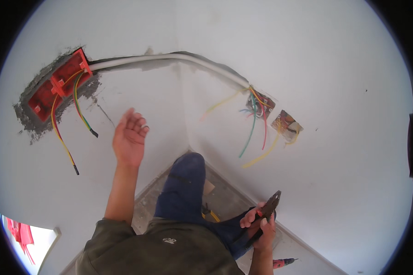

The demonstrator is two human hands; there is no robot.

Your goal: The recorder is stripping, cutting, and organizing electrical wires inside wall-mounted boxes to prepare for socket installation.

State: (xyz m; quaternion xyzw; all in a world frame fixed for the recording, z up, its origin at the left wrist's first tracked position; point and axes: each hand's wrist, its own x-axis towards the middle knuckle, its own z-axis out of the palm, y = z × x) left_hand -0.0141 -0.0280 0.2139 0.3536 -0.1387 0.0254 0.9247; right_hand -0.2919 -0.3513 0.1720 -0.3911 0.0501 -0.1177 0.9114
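My right hand [260,224], low in the frame right of centre, has its fingers [248,221] clenched around the handles of a pair of pliers [269,208], whose dark nose points up and to the right, toward the white wall. My left hand [130,137] is raised in the left-centre of the frame with its fingers released and spread, palm turned toward me, holding nothing and touching nothing. Nearest to it, in the upper left, sits a red wall box [59,85] set into a rough grey chase, with yellow-green wires [82,110] dangling out of it. A white conduit [170,58] runs from that box across the corner to another opened wall box [260,104] in the upper right, where green, red and yellow wires [257,133] hang loose. My knee in blue trousers [183,188] fills the centre, above the bare floor [225,197].
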